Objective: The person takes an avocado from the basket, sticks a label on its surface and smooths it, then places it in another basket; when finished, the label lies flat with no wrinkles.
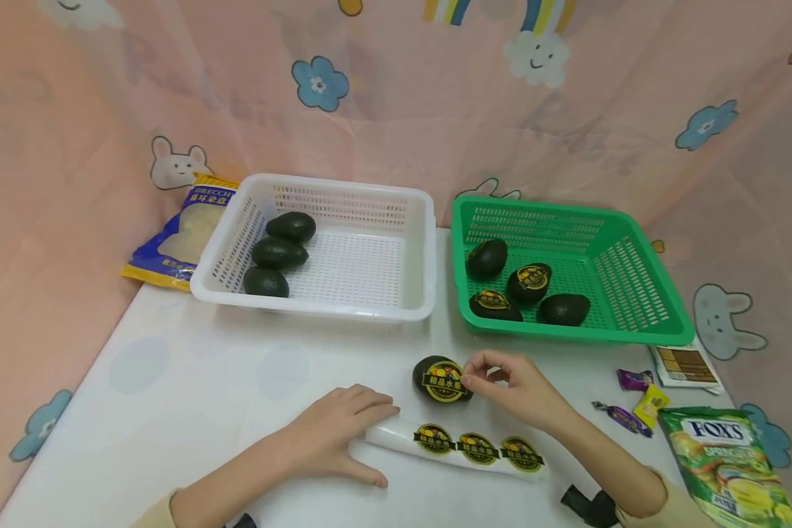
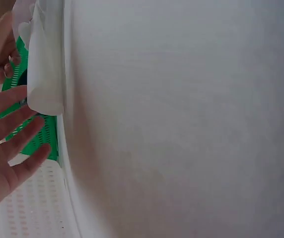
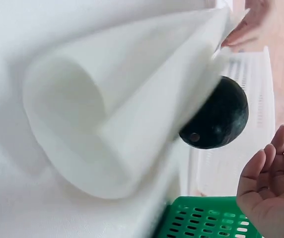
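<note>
A dark avocado (image 1: pixel 441 379) (image 3: pixel 219 119) lies on the white table (image 1: pixel 191 381), with a round black and yellow sticker (image 1: pixel 444 383) on top. My right hand (image 1: pixel 475 374) (image 3: pixel 271 198) pinches the sticker's right edge with thumb and forefinger. In front of it lies a white backing strip (image 1: pixel 478 447) (image 3: pixel 107 114) (image 2: pixel 45 74) carrying three more stickers. My left hand (image 1: pixel 333 440) (image 2: pixel 3 148) lies flat on the table, its straight fingertips on the strip's left end.
The white basket (image 1: pixel 369 301) (image 2: pixel 33 208) at back left holds three plain avocados. The green basket (image 1: pixel 633 293) (image 3: pixel 206 223) at back right holds several, some stickered. A blue bag (image 1: pixel 178 235), a candy bag (image 1: pixel 732 469) and loose sweets (image 1: pixel 633 400) lie around.
</note>
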Demonstrator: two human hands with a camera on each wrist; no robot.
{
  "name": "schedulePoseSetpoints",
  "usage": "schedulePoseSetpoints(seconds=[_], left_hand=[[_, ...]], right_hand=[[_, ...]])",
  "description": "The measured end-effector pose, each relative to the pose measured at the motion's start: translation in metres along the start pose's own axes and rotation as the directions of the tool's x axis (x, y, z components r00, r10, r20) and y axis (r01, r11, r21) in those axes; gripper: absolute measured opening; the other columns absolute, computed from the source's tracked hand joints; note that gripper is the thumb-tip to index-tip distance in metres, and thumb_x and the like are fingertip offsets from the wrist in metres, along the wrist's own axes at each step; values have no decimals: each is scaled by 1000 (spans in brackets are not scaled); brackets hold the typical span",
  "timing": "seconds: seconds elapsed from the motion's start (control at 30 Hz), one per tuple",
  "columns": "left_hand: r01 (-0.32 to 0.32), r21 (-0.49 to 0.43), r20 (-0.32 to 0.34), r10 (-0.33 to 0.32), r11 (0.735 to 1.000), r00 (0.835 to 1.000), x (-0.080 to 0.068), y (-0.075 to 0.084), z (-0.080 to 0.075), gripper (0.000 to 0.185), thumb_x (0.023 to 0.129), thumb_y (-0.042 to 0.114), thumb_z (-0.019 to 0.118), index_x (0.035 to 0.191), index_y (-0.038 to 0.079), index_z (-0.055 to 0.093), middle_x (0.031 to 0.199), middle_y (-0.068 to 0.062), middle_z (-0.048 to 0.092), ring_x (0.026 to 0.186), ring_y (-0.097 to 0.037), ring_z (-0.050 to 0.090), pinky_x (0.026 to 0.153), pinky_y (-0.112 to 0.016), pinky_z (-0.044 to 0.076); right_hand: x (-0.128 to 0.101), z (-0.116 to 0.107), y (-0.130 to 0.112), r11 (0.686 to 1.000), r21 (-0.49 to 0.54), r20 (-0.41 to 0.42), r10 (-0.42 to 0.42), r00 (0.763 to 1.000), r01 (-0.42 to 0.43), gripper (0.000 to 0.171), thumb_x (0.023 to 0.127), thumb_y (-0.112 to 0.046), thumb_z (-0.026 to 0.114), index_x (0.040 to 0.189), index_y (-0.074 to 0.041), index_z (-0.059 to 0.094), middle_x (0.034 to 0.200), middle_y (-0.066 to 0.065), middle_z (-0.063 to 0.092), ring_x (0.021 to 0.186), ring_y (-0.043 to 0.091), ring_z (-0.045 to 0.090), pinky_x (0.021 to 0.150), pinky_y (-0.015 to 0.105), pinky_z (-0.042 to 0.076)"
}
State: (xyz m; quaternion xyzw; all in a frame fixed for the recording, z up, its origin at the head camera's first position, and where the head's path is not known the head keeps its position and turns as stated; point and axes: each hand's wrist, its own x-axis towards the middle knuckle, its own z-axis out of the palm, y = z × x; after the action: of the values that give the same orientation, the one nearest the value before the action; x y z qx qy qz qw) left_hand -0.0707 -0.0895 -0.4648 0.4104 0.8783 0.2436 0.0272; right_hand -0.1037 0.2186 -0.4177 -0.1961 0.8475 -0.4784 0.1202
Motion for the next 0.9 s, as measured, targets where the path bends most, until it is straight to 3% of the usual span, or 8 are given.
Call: schedulePoseSetpoints(seconds=[0.07, 0.1, 0.2, 0.23, 0.3, 0.47, 0.7, 0.9], left_hand=[[56, -171, -71, -69, 984, 995, 8, 3, -2, 57, 85, 62, 64, 123, 18, 65, 121, 9, 62, 111, -10, 56, 90, -33, 49], [89, -276, -96, -120, 957, 988, 14, 6, -4, 48, 88, 57, 64, 117, 20, 68, 114, 10, 64, 105, -9, 58, 86, -32, 51], [161, -525, -111, -255, 835, 961, 35, 11, -8, 23, 93, 43, 65, 100, 23, 73, 91, 14, 68, 85, -8, 62, 72, -28, 53], [178, -570, -97, -281, 802, 955, 42, 12, -8, 19, 93, 40, 65, 95, 23, 74, 85, 14, 68, 80, -8, 61, 67, -26, 52], [225, -589, -56, -317, 776, 947, 54, 12, -8, 16, 93, 39, 65, 88, 26, 74, 79, 15, 67, 75, -6, 60, 64, -26, 50], [275, -564, -17, -345, 779, 939, 72, 9, -2, 18, 91, 31, 68, 78, 21, 73, 73, 10, 67, 69, -5, 58, 60, -24, 47], [276, -449, -55, -335, 850, 941, 83, 5, 3, 20, 90, 27, 70, 74, 16, 72, 60, 13, 57, 53, -4, 46, 51, -22, 39], [322, -384, -20, -357, 865, 934, 87, 4, 3, 20, 89, 29, 69, 71, 21, 68, 62, 14, 57, 55, -5, 50, 52, -23, 41]], right_hand=[[-1, 1, 1, 999, 23, 15, 27, 1000, -27, 7, 93, -19, 67, 91, -13, 66, 84, -2, 64, 80, 15, 56, 73, 29, 49], [-1, 2, 0, 999, 25, 20, 38, 999, -39, 7, 93, -20, 67, 91, -13, 66, 84, -2, 64, 80, 15, 55, 73, 29, 49], [0, 5, -2, 998, 27, 36, 58, 998, -59, 7, 94, -21, 67, 91, -14, 67, 85, -2, 64, 79, 15, 55, 74, 29, 48], [0, 7, -2, 998, 24, 39, 60, 997, -61, 8, 94, -22, 67, 90, -14, 67, 85, -2, 64, 79, 15, 54, 74, 29, 47], [0, 10, -2, 998, 4, 29, 63, 998, -63, 8, 93, -22, 67, 90, -14, 67, 82, -2, 63, 77, 14, 53, 73, 29, 47], [-1, 16, 7, 994, -65, -61, 80, 995, -84, 8, 91, -20, 70, 85, -16, 66, 76, -6, 60, 73, 12, 53, 72, 28, 46], [1, 21, 18, 983, -167, -150, 58, 987, -83, 11, 90, -23, 72, 82, -21, 65, 78, -13, 62, 79, 7, 59, 80, 36, 49], [4, 25, 23, 978, -190, -152, 54, 987, -83, 14, 89, -17, 72, 79, -22, 63, 77, -14, 61, 77, 6, 59, 81, 39, 51]])
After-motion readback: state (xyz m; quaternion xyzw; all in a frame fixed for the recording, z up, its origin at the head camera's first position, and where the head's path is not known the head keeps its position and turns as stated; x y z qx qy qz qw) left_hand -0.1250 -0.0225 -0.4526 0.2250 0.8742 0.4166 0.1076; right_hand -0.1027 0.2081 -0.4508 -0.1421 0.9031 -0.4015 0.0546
